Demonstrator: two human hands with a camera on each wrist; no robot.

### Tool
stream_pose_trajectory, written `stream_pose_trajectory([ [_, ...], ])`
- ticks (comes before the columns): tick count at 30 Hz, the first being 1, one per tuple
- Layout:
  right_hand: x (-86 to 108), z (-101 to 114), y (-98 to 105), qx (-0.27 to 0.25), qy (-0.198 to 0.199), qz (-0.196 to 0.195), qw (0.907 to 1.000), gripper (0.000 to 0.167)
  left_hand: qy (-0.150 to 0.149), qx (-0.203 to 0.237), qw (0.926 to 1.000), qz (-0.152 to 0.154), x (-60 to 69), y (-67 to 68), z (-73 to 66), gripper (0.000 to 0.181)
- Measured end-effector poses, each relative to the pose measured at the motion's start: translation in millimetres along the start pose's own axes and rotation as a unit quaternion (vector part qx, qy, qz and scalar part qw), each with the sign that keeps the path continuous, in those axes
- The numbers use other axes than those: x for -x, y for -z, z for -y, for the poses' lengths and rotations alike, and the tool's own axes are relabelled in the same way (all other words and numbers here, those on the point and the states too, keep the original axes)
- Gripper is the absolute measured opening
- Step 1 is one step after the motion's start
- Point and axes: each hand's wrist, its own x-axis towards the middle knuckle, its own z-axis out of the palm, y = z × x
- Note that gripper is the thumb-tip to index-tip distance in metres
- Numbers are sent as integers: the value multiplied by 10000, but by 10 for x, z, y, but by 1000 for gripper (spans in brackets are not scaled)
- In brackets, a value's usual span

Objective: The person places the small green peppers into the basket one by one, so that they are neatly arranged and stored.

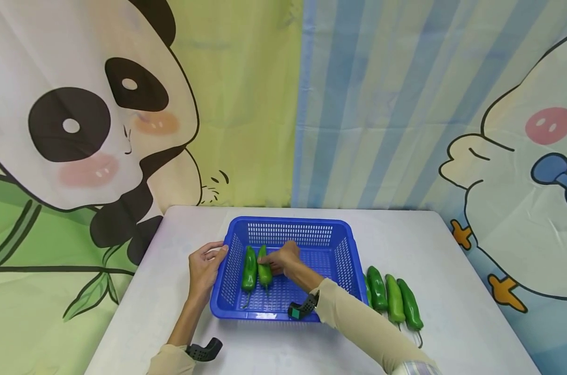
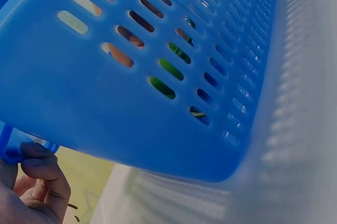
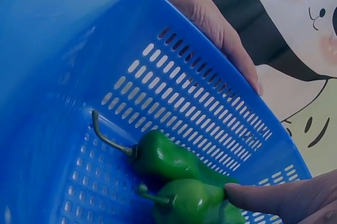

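A blue plastic basket [image 1: 346, 260] with slotted walls stands on the table. Two green chili peppers lie side by side at its left: a darker pepper [image 1: 249, 270] by the wall and a lighter pepper [image 1: 265, 276] beside it. My left hand [image 1: 202, 273] grips the basket's left rim; curled fingers [image 2: 47, 174] show at the rim in the left wrist view. Inside the basket, my right hand [image 1: 285, 259] holds the lighter pepper, with one digit [image 3: 263, 197] against it in the right wrist view. The other fingers are largely hidden there.
Several green peppers [image 1: 394, 299] lie in a row on the white table [image 1: 456, 271], just right of the basket; one is partly hidden by its wall. A printed curtain [image 1: 246, 104] with cartoon animals hangs behind the table.
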Motion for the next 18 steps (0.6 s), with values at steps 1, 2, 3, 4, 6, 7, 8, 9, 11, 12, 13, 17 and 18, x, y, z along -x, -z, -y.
stream_pose_trajectory([
  [1, 4, 2, -1, 43, 29, 4, 10000, 64, 3, -22, 10000, -3, 0, -2, 2, 35],
  [2, 6, 3, -4, 73, 50, 6, 10000, 65, 5, -42, 10000, -1, 0, -3, 4, 35],
  [3, 9, 5, -7, 95, 62, -1, 9999, 66, 10, -59, 10000, 1, 0, -4, 5, 35],
  [4, 11, 6, -10, 108, 47, -14, 9999, 66, 19, -79, 10000, -5, 0, -4, 6, 35],
  [6, 9, 6, -14, 135, 27, -24, 9999, 66, 29, -115, 9999, -15, 1, -3, 7, 35],
  [7, 9, 7, -13, 143, 12, -16, 9999, 65, 28, -130, 9999, -19, 1, -3, 7, 34],
  [8, 7, 5, -14, 156, -7, -4, 9999, 64, 24, -135, 9999, -26, 1, -2, 6, 34],
  [9, 9, 7, -11, 157, -20, 10, 9999, 64, 23, -136, 9999, -34, -1, -2, 6, 34],
  [11, 11, 8, -3, 169, -27, 51, 9998, 64, 18, -119, 9999, -41, -2, 0, 8, 35],
  [12, 12, 9, 2, 176, -28, 64, 9998, 64, 18, -100, 9999, -39, -2, 1, 10, 35],
  [13, 14, 11, 9, 178, -28, 75, 9998, 65, 16, -75, 10000, -36, -3, 0, 10, 35],
  [17, 22, 20, 43, 183, -68, 107, 9998, 68, 6, 6, 10000, -17, -5, 2, 11, 35],
  [18, 23, 23, 51, 173, -90, 108, 9998, 69, 1, 12, 10000, -19, -5, 2, 10, 34],
])
